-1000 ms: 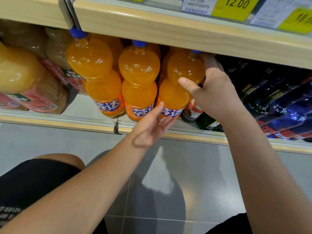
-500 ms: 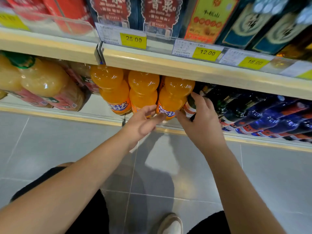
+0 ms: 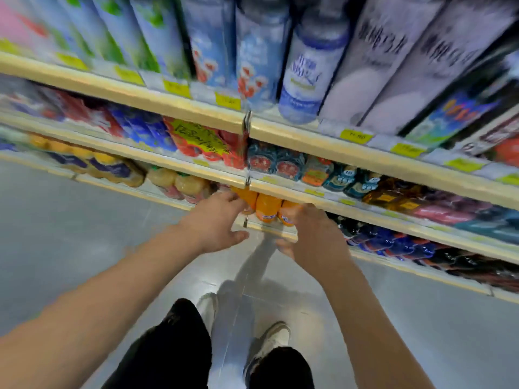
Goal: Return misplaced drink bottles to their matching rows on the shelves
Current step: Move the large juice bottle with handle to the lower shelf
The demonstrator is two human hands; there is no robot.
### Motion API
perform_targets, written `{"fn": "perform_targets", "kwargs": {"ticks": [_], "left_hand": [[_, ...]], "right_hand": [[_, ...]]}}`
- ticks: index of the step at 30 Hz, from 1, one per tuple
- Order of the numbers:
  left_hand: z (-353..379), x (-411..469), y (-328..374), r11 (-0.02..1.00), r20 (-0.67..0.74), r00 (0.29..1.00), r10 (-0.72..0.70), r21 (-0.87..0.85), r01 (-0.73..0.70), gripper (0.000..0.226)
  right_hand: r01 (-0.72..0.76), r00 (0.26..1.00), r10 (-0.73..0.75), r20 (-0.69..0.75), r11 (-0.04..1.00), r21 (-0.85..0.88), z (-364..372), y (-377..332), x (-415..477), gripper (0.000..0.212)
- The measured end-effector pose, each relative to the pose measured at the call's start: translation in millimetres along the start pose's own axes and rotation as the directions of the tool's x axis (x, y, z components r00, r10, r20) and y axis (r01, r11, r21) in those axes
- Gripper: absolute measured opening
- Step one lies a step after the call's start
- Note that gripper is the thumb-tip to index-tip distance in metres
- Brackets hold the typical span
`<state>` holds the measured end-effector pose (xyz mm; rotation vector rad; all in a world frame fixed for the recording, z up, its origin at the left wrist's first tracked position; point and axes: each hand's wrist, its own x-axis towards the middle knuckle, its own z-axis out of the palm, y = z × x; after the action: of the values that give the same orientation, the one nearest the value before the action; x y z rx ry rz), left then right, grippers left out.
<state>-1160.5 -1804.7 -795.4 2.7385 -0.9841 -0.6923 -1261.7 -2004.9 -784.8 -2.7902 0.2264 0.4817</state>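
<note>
Three orange soda bottles point(image 3: 267, 209) with blue labels stand in a row on the lowest shelf, just under the shelf edge. My left hand point(image 3: 216, 224) hovers in front of the leftmost one, fingers spread and thumb out, holding nothing. In front of the rightmost one is my right hand point(image 3: 313, 240), fingers loosely extended and also holding nothing. Motion blur hides whether any fingertip touches a bottle. Dark cola bottles point(image 3: 373, 237) lie to the right of the orange row.
Pale juice bottles point(image 3: 179, 184) sit left of the orange row. Above are shelves of cans point(image 3: 283, 164), red and blue packs, and tall white and blue bottles point(image 3: 309, 66). Wooden shelf edges point(image 3: 365, 155) carry yellow price tags. Grey floor and my shoes point(image 3: 273, 343) lie below.
The view has risen and pulled back, bringing two higher shelves into sight. My right hand has let go of the orange bottle, and both hands have drawn back from the row.
</note>
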Motion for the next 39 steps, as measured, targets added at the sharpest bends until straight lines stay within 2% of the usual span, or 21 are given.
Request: {"fn": "perform_targets", "kwargs": {"ticks": [4,8,12,15,19,26,34,39], "left_hand": [[-80.2,-63.3,5.1,0.995,-0.017,0.997,-0.081,0.052,0.082,0.07],[-124.5,-118.4,2.0,0.981,-0.101,0.977,-0.19,0.023,0.193,0.065],[-150.8,-180.2,-14.5,0.942,-0.199,0.922,-0.333,-0.018,0.337,0.065],[-161.4,-230.3,-37.4,0.884,-0.236,0.855,-0.462,-0.049,0.464,0.072],[-167.3,-293.7,-76.8,0.804,-0.285,0.755,-0.59,-0.125,0.581,0.072],[-170.3,-402.9,-176.2,0.672,-0.274,0.616,-0.739,-0.235,0.702,0.074],[-180.7,-535.0,-322.0,0.565,-0.231,0.516,-0.825,-0.309,0.765,0.072],[-191.2,-594.7,-400.6,0.521,-0.239,0.463,-0.853,-0.354,0.777,0.07]], "right_hand": [[0.137,0.984,-0.132,-0.119,0.99,0.034,-82.6,-54.7,-30.6,0.059],[0.211,0.974,-0.216,-0.074,0.975,-0.067,-125.0,-98.6,-39.9,0.067],[0.389,0.915,-0.393,-0.097,0.92,-0.051,-147.2,-151.8,-45.5,0.067],[0.516,0.85,-0.521,-0.079,0.853,-0.078,-155.7,-203.6,-47.0,0.065],[0.636,0.765,-0.641,-0.061,0.767,-0.086,-154.1,-278.6,-51.2,0.067],[0.768,0.635,-0.773,0.003,0.63,-0.118,-125.5,-433.6,-49.8,0.066],[0.819,0.567,-0.822,0.059,0.553,-0.153,-75.7,-642.2,-44.3,0.07],[0.841,0.538,-0.84,0.07,0.529,-0.113,-54.2,-747.8,-33.7,0.069]]}}
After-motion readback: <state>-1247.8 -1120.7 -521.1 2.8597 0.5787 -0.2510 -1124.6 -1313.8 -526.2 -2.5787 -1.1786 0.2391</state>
